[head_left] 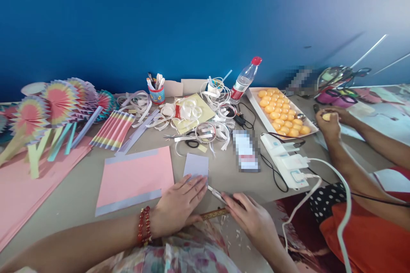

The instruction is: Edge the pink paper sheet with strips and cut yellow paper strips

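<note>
Across the top it's all plain blue wall (160, 21), with a matte grey tabletop (221, 172) below. Bottom centre, the left hand (182, 199) lies flat, fingers out, on a small lavender paper rectangle (196, 164); the right hand (251, 218) pinches a slim white tool (215, 193).

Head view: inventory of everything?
Wall: one, blue, back
Table: one, grey, middle
Paper fans: several, multicoloured, left
Paper stack: one, pink, left
Pleated paper: one, multicoloured, left
Banded sheet: one, pink/purple, left
Small sheet: one, purple, front
Pen cup: one, blue, back
Loose strips: many, white, centre
Bottle: one, clear, back
Tray: one, white, right
Rounded pieces: many, orange, in tray
Pixelated device: one, colour unclear, centre
Power strip: one, white, right
Scissors: one, black-handled, centre
Other person's hands: two, right
Slim tool: one, pale, front
Left hand: one, on small sheet
Right hand: one, on slim tool
</note>
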The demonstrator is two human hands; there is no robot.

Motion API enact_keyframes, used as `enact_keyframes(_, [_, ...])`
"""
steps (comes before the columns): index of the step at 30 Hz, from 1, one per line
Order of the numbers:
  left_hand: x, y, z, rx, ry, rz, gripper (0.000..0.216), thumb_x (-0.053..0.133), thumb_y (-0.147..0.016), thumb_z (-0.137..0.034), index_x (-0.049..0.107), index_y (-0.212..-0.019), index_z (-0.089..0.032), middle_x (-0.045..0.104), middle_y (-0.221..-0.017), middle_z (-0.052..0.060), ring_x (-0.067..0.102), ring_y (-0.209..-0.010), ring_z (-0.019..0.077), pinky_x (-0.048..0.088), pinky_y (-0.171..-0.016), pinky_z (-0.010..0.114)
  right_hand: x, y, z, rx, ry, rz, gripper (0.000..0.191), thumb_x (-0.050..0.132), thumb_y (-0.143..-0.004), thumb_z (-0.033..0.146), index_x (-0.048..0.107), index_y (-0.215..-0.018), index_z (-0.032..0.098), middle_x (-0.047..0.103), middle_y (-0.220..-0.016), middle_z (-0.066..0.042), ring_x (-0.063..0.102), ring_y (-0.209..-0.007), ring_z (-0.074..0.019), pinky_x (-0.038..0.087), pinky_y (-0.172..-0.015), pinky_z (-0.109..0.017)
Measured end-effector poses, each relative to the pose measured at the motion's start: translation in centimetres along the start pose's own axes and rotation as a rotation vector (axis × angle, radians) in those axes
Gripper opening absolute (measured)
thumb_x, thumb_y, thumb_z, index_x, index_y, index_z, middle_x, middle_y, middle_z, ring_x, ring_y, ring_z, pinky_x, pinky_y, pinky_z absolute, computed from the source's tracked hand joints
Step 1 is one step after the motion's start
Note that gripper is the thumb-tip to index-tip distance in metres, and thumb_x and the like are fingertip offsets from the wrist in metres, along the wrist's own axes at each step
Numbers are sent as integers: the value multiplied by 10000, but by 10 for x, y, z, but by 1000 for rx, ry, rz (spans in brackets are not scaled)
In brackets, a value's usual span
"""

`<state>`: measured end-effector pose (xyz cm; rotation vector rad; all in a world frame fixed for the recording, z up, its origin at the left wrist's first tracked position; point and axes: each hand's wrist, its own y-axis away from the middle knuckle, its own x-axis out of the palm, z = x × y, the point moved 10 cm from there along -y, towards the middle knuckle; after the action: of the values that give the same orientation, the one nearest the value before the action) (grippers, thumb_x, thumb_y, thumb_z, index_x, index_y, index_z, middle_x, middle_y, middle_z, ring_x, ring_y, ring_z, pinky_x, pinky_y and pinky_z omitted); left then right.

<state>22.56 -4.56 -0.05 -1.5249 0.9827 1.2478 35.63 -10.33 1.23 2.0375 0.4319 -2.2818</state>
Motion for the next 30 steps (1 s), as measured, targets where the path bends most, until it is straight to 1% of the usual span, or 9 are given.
enact_keyframes(3, [11, 4, 3, -41, 7, 39, 909, 358, -897, -732, 271, -1517, -73, 225, -1590, 144, 166, -1477, 268, 110, -1198, 442, 4, -3, -1, -39, 28, -3, 338, 409, -1007, 238, 636, -1256, 218, 629, -865, -55, 621, -741, -137, 472, -658, -221])
enact_keyframes(7, [22, 2, 15, -86, 58, 87, 987, 312, -871, -781, 163, -1545, -75, 138, -1605, 154, 132, -1487, 272, 50, -1204, 435, 9, -8, -7, -44, 34, -16, 325, 449, -995, 228, 633, -1263, 238, 622, -874, -45, 617, -751, -137, 452, -642, -221])
enact_keyframes(10, [26, -1, 19, -97, 83, 129, 1025, 395, -834, -794, 151, -1551, -102, 104, -1608, 159, 121, -1489, 287, 29, -1203, 433, 11, -10, -10, -45, 46, -5, 324, 488, -982, 231, 626, -1275, 253, 613, -875, -38, 608, -745, -129, 434, -633, -217])
enact_keyframes(13, [27, -2, 19, -112, 97, 159, 1026, 511, -802, -765, 166, -1554, -160, 68, -1613, 152, 95, -1491, 305, 6, -1199, 451, 9, -11, -7, -92, 57, 0, 331, 492, -976, 211, 627, -1278, 239, 594, -817, -26, 591, -714, -121, 424, -624, -215])
enact_keyframes(15, [26, -1, 19, -117, 108, 168, 1041, 535, -788, -763, 169, -1553, -158, 62, -1613, 154, 77, -1493, 306, -11, -1198, 450, 8, -11, -5, -132, 61, 10, 334, 485, -976, 194, 627, -1278, 215, 582, -785, -21, 580, -695, -116, 424, -623, -215])
enact_keyframes(17, [26, -1, 18, -112, 116, 174, 1063, 519, -786, -775, 169, -1550, -124, 68, -1611, 161, 61, -1495, 300, -32, -1198, 439, 9, -11, -4, -155, 63, 24, 332, 477, -981, 190, 626, -1277, 202, 580, -774, -18, 573, -689, -111, 425, -629, -213])
enact_keyframes(22, [27, -1, 19, -110, 128, 182, 1074, 463, -794, -801, 160, -1548, -99, 56, -1609, 167, 54, -1495, 300, -76, -1190, 433, 6, -12, -4, -152, 57, -9, 321, 453, -993, 183, 645, -1251, 195, 570, -749, -16, 566, -683, -110, 429, -638, -211])
enact_keyframes(26, [25, -2, 18, -104, 144, 175, 1063, 389, -812, -817, 146, -1550, -91, 66, -1607, 172, 62, -1494, 305, -57, -1191, 443, 3, -12, 1, -174, 40, -26, 324, 433, -995, 160, 651, -1234, 169, 572, -730, -16, 569, -669, -101, 440, -640, -203])
enact_keyframes(30, [22, -2, 19, -108, 160, 157, 1069, 364, -810, -827, 123, -1554, -98, 104, -1607, 172, 76, -1492, 307, -12, -1195, 456, 2, -11, 1, -175, 16, -30, 338, 448, -991, 169, 623, -1279, 197, 586, -727, -11, 574, -664, -96, 447, -629, -200])
